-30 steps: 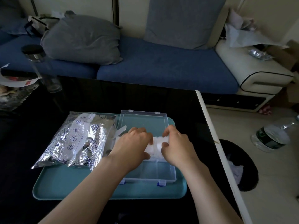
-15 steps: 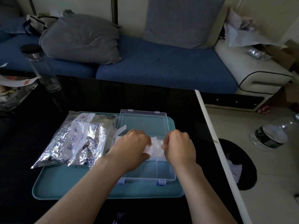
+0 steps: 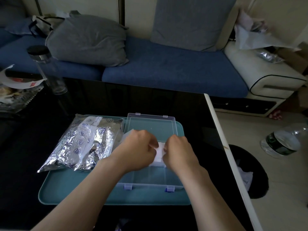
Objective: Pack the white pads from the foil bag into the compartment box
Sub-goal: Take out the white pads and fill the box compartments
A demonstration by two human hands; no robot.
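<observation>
**Figure: White pads being pressed into a rear compartment of the box**

Seen from beside the tabletop [image 3: 191, 117], both hands meet over the open compartment box [image 3: 150, 178], which stands on a teal tray [image 3: 75, 189]. The left hand [image 3: 138, 147] and the right hand [image 3: 180, 151] are each curled, with their fingertips closed on opposite edges of a small stack of white pads [image 3: 159, 154]. The stack sits low, at the back of the box's base and just in front of the flat-lying clear lid [image 3: 151, 127]. The hands hide the dividers there, so the exact cell cannot be told. The foil bag [image 3: 83, 142] lies on the tray just to the left of the box, with its mouth turned toward the left wrist.

Compared with the view one second ago, the hands have drawn closer together. The white strip showing between them has narrowed from a broad wad to a slim block. Half a second ago the gap was already closing, and now the knuckles nearly meet above the pads. Bag, box and tray keep their places throughout.

This change probably marks the squeezing of the pads to the width of a compartment, followed by seating them. This batch therefore appears almost packed but not yet released. The front cells of the box show only the teal of the tray through their clear floor, so much of the box is judged still unfilled. Whether more pads remain in the bag cannot be seen.
</observation>
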